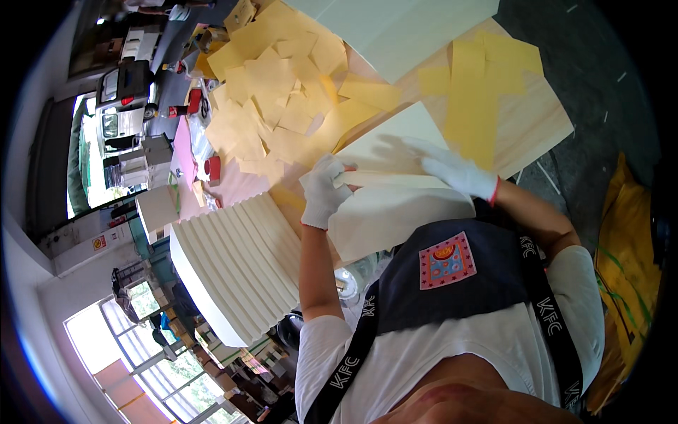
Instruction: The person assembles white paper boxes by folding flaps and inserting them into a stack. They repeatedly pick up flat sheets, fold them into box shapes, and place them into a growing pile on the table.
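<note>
A large cream-white sheet (392, 215) lies at the near edge of the table, with a raised fold across it and its near part curving down toward my apron. My left hand (325, 191), in a white glove with a red cuff, pinches the left end of that fold between thumb and fingers. Bare fingertips seem to poke out of this glove. Over the sheet's right side, my gloved right hand (455, 169) has its fingers stretched out flat and casts a shadow on it. Whether that palm presses on the sheet I cannot tell.
Loose yellow paper pieces (275, 99) pile up beyond my left hand. A tall stack of folded white sheets (236, 258) stands at the left. Yellow strips (473, 106) lie on the wooden tabletop (533, 127), near a pale board (409, 32). Red tape rolls (212, 168) sit farther left.
</note>
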### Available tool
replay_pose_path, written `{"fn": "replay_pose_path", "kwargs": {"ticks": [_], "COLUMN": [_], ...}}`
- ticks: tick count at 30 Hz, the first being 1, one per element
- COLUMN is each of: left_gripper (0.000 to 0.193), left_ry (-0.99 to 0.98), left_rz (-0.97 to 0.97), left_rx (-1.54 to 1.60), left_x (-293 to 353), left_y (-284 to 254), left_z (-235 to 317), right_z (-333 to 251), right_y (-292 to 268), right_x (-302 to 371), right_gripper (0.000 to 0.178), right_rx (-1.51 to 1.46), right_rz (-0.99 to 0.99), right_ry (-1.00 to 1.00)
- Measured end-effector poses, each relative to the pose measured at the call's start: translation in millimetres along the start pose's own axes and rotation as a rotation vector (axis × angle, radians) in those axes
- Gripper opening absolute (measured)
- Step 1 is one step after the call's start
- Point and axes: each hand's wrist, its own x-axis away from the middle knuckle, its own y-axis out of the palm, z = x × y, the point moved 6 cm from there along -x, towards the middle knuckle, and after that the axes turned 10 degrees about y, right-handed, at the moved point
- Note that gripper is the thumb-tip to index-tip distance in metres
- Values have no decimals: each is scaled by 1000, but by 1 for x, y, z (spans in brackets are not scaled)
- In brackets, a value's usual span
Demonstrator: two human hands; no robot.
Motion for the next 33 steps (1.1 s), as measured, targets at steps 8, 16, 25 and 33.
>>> {"fn": "replay_pose_path", "kwargs": {"ticks": [8, 16, 25, 33], "left_gripper": [37, 34, 40, 29], "left_ry": [-60, 18, -317, -406], "left_rz": [-142, 21, -109, 9], "left_rx": [-163, -138, 2, 376], "left_x": [-6, 5, 3, 11], "left_y": [-15, -16, -22, -7], "left_z": [26, 23, 23, 7], "right_z": [-30, 0, -19, -45], "right_y": [-43, 5, -149, -75], "right_x": [-13, 7, 30, 51], "right_gripper": [61, 49, 34, 44], "right_rx": [-666, 34, 976, 87], "right_rz": [-298, -591, 843, 178], "right_ry": [290, 84, 130, -50]}}
